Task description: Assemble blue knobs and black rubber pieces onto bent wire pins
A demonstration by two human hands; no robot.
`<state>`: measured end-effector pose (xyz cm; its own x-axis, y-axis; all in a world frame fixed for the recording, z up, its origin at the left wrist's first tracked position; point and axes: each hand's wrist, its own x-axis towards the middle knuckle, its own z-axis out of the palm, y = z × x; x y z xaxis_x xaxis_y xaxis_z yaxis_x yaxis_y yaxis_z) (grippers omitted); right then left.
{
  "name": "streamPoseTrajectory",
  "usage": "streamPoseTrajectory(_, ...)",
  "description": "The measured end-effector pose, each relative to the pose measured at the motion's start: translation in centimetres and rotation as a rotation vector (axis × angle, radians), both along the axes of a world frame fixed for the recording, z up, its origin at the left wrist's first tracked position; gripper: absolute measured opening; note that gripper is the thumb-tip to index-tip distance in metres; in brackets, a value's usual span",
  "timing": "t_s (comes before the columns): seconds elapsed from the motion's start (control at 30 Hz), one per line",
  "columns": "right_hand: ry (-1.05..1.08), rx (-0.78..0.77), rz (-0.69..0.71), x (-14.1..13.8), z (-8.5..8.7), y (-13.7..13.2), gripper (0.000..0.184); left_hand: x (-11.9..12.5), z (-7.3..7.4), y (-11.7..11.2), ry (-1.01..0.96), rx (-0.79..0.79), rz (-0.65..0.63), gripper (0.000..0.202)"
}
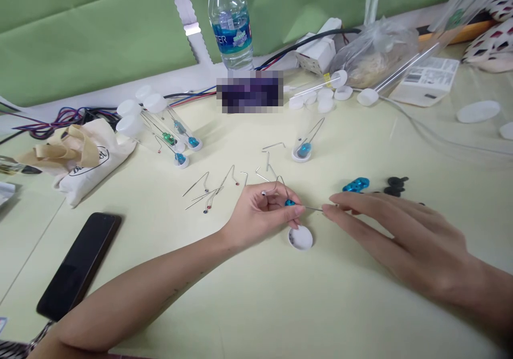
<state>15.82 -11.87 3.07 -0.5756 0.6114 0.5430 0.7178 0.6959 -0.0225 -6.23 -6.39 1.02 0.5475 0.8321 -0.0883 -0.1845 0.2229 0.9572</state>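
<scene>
My left hand (266, 209) is closed around a small shiny blue piece (289, 203) fitted with a bent metal wire (280, 180), which rises above the fingers. A thin metal rod (313, 208) runs from the blue piece to the fingertips of my right hand (404, 241), pinched there; its right end is hidden. Below the left fingers sits a small white cap (300, 237) with tiny dark bits in it. Beyond the right fingers lie shiny blue pieces (356, 184) and black knob-like parts (395, 185). Bent wires (206, 190) and L-shaped metal rods (273, 146) are scattered behind my left hand.
Clear tubes with white caps (154, 102) stand at the back left, and another tube (303, 148) stands behind my hands. A phone (78, 268) and cloth pouch (90, 158) lie left. A water bottle (230, 28), cables and a plastic bag (372, 54) line the back.
</scene>
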Motion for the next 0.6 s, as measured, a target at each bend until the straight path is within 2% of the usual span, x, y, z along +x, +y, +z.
streamPoseTrajectory(0.1, -0.025, 0.082, 0.080, 0.17, 0.14, 0.01, 0.030, 0.01, -0.03, -0.06, -0.002, -0.001, -0.009, 0.016)
streamPoseTrajectory(0.2, -0.016, 0.109, 0.091, 0.31, 0.04, 0.01, 0.028, 0.02, -0.08, -0.17, -0.014, 0.002, -0.011, 0.016)
streamPoseTrajectory(0.43, 0.062, 0.026, 0.047, -0.13, 0.27, -0.09, 0.029, -0.02, -0.20, -0.35, 0.020, 0.038, -0.010, 0.018)
streamPoseTrajectory(0.6, 0.069, -0.020, -0.024, -0.12, -0.57, -0.50, 0.021, -0.08, -0.42, -0.47, 0.036, 0.047, -0.002, 0.018)
